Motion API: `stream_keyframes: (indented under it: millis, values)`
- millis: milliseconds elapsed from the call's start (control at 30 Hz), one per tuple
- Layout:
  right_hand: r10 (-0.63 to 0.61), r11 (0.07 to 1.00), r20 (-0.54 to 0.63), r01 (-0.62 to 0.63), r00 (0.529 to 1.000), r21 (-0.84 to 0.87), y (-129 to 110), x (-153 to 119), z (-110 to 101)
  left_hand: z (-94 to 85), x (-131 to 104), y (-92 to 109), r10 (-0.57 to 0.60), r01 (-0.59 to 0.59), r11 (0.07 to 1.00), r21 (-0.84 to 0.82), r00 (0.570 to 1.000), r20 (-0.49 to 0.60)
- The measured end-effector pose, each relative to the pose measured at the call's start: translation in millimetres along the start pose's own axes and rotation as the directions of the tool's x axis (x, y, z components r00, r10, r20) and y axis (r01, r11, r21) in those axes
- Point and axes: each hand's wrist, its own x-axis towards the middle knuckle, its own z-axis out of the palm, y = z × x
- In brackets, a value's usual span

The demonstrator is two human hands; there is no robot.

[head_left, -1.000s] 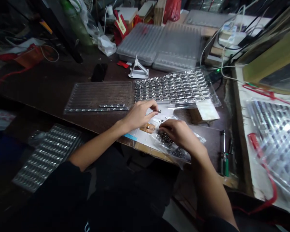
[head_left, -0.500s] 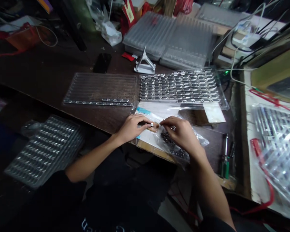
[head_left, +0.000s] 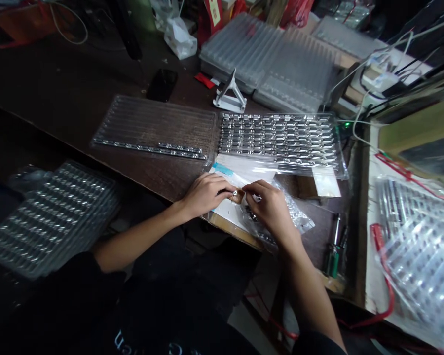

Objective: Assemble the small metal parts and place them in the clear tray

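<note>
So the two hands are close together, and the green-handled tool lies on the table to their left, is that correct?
Not quite: in the head view, the green-handled tool lies on the table to the right of the left hand and right hand, which are close together.

Pale lettering crosses a worker's dark shirt, its lower part cut off by the frame; no full word is legible. Print on a red bag's pale label is too small to read.

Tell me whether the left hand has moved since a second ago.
Yes. Judged against the filled tray, the left hand has drawn back from its near edge, toward the wearer, to the brown block.
</note>
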Motion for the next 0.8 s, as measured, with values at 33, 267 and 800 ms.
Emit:
stream_keyframes:
  millis: [33, 267, 800]
  values:
    - [0.003, 1.0, -0.005, -0.003, 1.0, -0.015, 0.0, 0.4, 2.0, 0.4, -0.1, -0.1, -0.001, 0.001, 1.0, -0.006, 1.0, -0.002]
    - [-0.067, 0.994, 0.036, 0.063, 0.997, 0.085, -3.8, 3.7, 10.2, -5.7, -5.6, 0.7, -0.068, 0.067, 0.998, -0.008, 0.985, -0.156]
    - [-0.046, 0.993, -0.014, 0.044, 0.999, -0.114, -4.1, -4.0, -10.5, -13.4, -14.6, -0.6, -0.194, 0.198, 0.976, 0.093, 0.98, -0.045]
